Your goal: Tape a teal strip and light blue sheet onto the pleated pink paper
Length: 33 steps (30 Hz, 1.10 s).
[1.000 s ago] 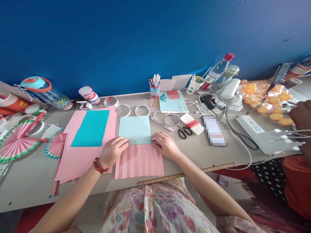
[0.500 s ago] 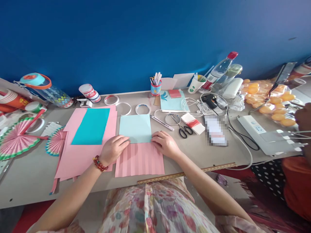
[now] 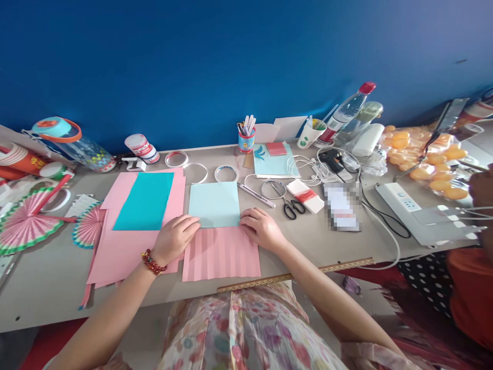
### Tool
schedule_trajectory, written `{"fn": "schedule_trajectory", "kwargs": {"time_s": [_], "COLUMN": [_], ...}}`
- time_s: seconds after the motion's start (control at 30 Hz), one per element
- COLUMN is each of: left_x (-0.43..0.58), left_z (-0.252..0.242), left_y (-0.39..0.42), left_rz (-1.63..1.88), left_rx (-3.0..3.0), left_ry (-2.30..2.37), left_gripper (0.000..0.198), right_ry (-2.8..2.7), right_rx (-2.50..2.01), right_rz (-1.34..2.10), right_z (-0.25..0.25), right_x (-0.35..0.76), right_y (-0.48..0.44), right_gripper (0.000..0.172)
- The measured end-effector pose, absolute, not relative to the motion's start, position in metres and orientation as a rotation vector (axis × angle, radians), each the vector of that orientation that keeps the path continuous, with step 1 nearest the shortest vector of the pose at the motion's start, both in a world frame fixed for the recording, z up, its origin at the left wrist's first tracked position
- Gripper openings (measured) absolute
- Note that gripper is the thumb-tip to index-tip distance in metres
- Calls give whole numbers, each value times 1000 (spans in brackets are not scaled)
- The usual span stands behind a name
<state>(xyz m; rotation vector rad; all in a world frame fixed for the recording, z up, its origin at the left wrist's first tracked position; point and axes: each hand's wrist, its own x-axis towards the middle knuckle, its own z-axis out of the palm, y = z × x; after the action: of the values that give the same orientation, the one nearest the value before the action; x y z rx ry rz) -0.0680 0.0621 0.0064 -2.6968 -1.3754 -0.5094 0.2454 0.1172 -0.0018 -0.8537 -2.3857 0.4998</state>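
Observation:
A light blue sheet of paper (image 3: 213, 204) lies in front of me, with a pink sheet of paper (image 3: 221, 257) showing parallel fold lines below it. At the blue sheet's lower left corner, my left hand (image 3: 177, 237) has its fingers together on the paper. My right hand (image 3: 262, 228) is closed at the lower right corner, fingers curled on the edge. Both thumbs are largely hidden. Left of these sheets, a teal sheet (image 3: 144, 201) rests on larger pink sheets (image 3: 111, 257).
Scissors (image 3: 293, 208), a pen (image 3: 256, 195), red thread on a white card (image 3: 307, 196) and tape rolls (image 3: 226, 173) lie behind and right. Pink paper fans (image 3: 29, 218) are at left. A power strip (image 3: 408, 203) and another person's hand (image 3: 481, 190) are far right.
My left hand has shifted slightly left and down along the light blue sheet's edge. My right hand and the papers look nearly unchanged.

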Motion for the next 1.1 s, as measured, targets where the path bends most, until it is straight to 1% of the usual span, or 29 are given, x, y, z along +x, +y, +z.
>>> {"fn": "schedule_trajectory", "kwargs": {"time_s": [0.27,1.1], "left_x": [-75,-78], "left_z": [11,5], "left_y": [62,55], "left_rz": [-455,-523], "left_rx": [-2700,-2707], "left_ry": [-1364,-1397], "left_gripper": [23,24], "right_ry": [-2387,-2381], "right_rx": [-851,-846], "right_rz": [492,482], "right_z": [-3,-5], "right_x": [247,247], "right_y": [117,118], "right_gripper": [15,15]}}
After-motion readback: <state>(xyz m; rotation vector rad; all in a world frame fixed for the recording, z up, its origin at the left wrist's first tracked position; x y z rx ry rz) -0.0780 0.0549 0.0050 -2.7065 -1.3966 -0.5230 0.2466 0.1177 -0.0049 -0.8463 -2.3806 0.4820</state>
